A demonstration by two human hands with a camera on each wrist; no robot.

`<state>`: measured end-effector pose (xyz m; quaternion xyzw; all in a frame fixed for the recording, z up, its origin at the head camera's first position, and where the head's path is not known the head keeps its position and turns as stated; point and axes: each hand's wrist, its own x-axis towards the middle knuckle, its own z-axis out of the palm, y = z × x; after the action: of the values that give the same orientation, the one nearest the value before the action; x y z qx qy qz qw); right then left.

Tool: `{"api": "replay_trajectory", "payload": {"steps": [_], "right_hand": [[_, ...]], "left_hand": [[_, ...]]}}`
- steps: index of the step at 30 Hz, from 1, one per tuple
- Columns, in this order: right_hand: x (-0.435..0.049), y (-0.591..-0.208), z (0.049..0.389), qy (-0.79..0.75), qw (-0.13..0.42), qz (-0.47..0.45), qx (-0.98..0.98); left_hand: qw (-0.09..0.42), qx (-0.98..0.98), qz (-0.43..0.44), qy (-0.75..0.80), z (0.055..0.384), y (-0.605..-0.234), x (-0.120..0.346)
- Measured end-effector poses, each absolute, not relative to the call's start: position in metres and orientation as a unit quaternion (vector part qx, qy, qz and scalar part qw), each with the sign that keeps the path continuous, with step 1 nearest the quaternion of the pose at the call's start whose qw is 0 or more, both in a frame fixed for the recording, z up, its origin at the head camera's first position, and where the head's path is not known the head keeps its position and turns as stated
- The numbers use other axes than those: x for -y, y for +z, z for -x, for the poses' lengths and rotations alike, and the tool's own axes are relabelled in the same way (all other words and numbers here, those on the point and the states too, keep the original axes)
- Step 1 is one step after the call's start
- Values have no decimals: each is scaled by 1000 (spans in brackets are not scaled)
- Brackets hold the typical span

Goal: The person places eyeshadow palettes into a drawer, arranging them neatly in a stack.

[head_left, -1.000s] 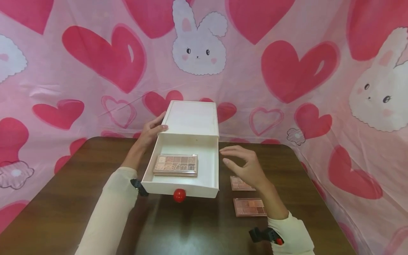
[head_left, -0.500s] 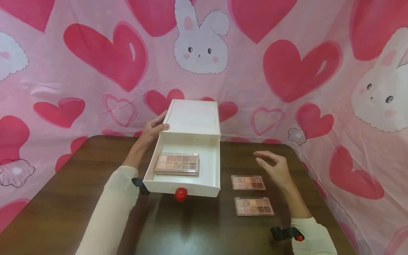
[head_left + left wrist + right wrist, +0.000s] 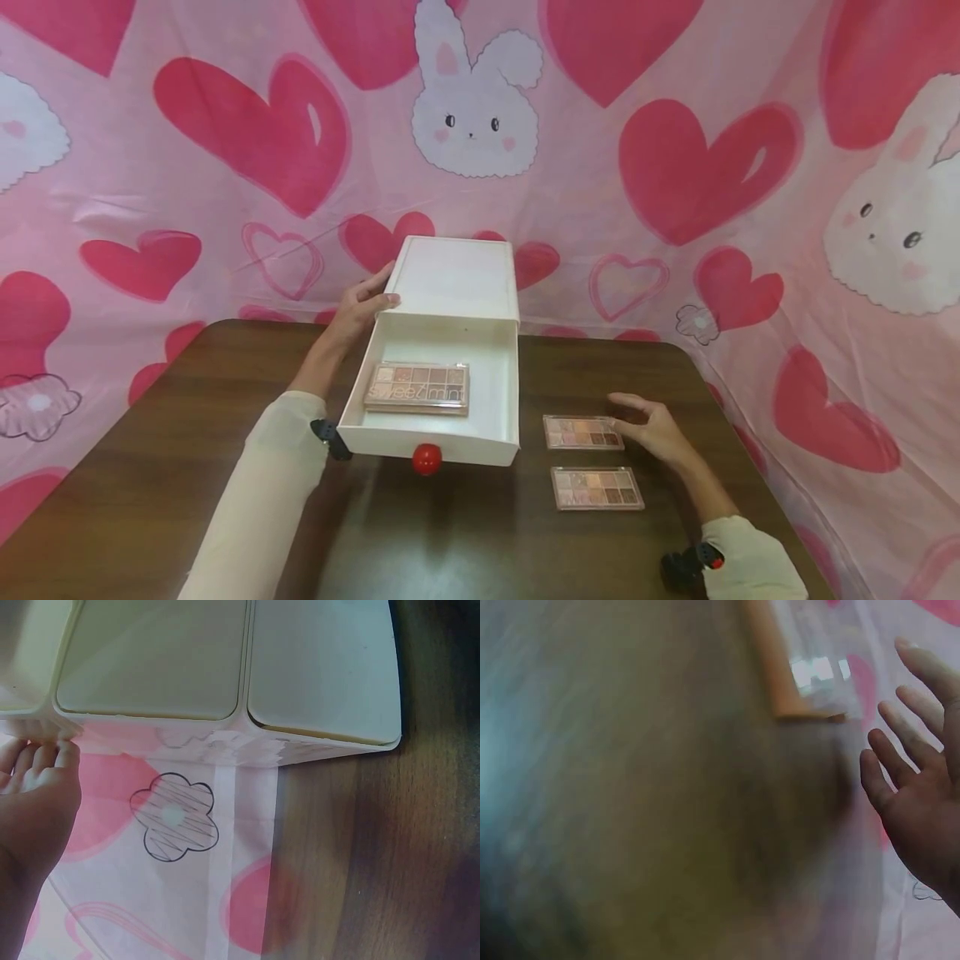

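My left hand grips a white drawer box by its upper left edge, thumb on top. Its drawer, with a red round knob, is pulled out and tilts toward me. In the drawer lies an eyeshadow palette with a clear lid. At the right end of another eyeshadow palette on the table is my right hand, thumb right at its edge and fingers apart. A similar palette lies closer to me. In the left wrist view, fingers press against the box's side.
The dark wood table has rounded far corners. Behind it hangs a pink cloth printed with hearts and rabbits. Black wrist straps sit at the cream sleeves.
My right hand has moved right, away from beside the drawer, then down to the far palette on the table. My left hand and the drawer box have stayed nearly still.
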<state>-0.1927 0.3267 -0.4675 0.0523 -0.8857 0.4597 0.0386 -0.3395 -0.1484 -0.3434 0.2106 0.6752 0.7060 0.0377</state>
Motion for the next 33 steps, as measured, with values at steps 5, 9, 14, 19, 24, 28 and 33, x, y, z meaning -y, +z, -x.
{"api": "replay_trajectory", "payload": {"steps": [5, 9, 14, 19, 24, 28, 33], "right_hand": [[-327, -478, 192, 426, 13, -87, 900], [-326, -481, 191, 424, -4, -113, 898], [-325, -484, 191, 385, 4, -138, 913], [-324, -485, 190, 370, 7, -134, 919], [-326, -485, 192, 376, 11, -119, 919], [-328, -486, 194, 378, 13, -113, 919], [-328, -484, 194, 388, 12, -99, 916]], "left_hand": [[39, -673, -209, 708, 339, -344, 148], [38, -667, -210, 714, 340, -344, 148], [40, -674, -205, 709, 339, -345, 148], [41, -684, -203, 700, 339, -345, 147], [38, -687, -202, 697, 339, -344, 147], [42, -680, -202, 703, 339, -343, 148], [41, -681, -203, 702, 340, -343, 148]]}}
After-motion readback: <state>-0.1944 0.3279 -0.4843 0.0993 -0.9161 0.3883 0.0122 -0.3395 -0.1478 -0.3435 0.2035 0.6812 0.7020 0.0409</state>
